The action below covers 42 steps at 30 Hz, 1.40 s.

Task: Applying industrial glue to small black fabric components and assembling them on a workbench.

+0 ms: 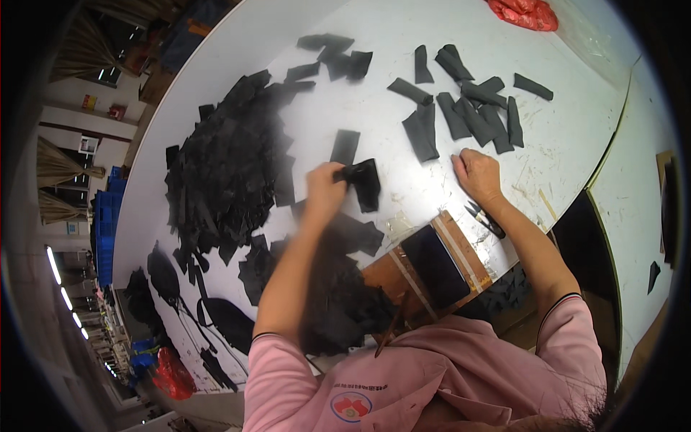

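My left hand (327, 191) is closed on a black fabric piece (368, 187), which hangs from the fingers over the white table. Just beyond it lies another flat black piece (345, 146). My right hand (478, 176) rests on the table with its fingers curled in, and nothing shows sticking out of it. Close beyond that hand is a loose group of folded black fabric strips (473, 126). A pair of small black-handled snips (487, 220) lies beside my right wrist. To the left, a large heap of black pieces (227, 165) spreads over the table.
A wooden board (385, 273) with a dark panel (435, 266) sits near my body. More black fabric (338, 309) is piled under my left forearm. Red plastic bags lie at the far edge (525, 13) and lower left (173, 374). Blue crates (108, 227) stand beyond the table's left edge.
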Each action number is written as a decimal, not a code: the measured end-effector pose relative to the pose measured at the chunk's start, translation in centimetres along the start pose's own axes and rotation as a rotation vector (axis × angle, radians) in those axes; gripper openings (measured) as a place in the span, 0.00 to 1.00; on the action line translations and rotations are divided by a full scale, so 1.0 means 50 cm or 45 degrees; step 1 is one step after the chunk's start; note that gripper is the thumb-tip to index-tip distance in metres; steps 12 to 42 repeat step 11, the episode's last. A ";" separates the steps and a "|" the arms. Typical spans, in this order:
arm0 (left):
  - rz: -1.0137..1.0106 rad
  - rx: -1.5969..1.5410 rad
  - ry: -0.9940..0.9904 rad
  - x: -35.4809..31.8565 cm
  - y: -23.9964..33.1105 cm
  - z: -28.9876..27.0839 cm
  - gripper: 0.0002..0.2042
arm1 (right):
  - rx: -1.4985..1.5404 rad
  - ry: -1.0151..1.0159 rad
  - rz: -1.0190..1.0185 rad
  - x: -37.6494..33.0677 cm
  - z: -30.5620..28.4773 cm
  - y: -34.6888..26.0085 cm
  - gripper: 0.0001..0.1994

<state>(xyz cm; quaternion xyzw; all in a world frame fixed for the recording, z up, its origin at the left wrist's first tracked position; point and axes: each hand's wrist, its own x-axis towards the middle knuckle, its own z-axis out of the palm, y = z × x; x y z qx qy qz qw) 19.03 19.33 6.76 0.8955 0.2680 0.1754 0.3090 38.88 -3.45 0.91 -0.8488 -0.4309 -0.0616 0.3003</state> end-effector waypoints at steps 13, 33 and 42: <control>-0.247 0.551 -0.320 -0.357 0.116 -0.243 0.28 | -0.015 -0.022 0.055 0.004 0.002 -0.006 0.13; -0.247 0.551 -0.320 -0.357 0.116 -0.243 0.28 | -0.015 -0.022 0.055 0.004 0.002 -0.006 0.13; -0.247 0.551 -0.320 -0.357 0.116 -0.243 0.28 | -0.015 -0.022 0.055 0.004 0.002 -0.006 0.13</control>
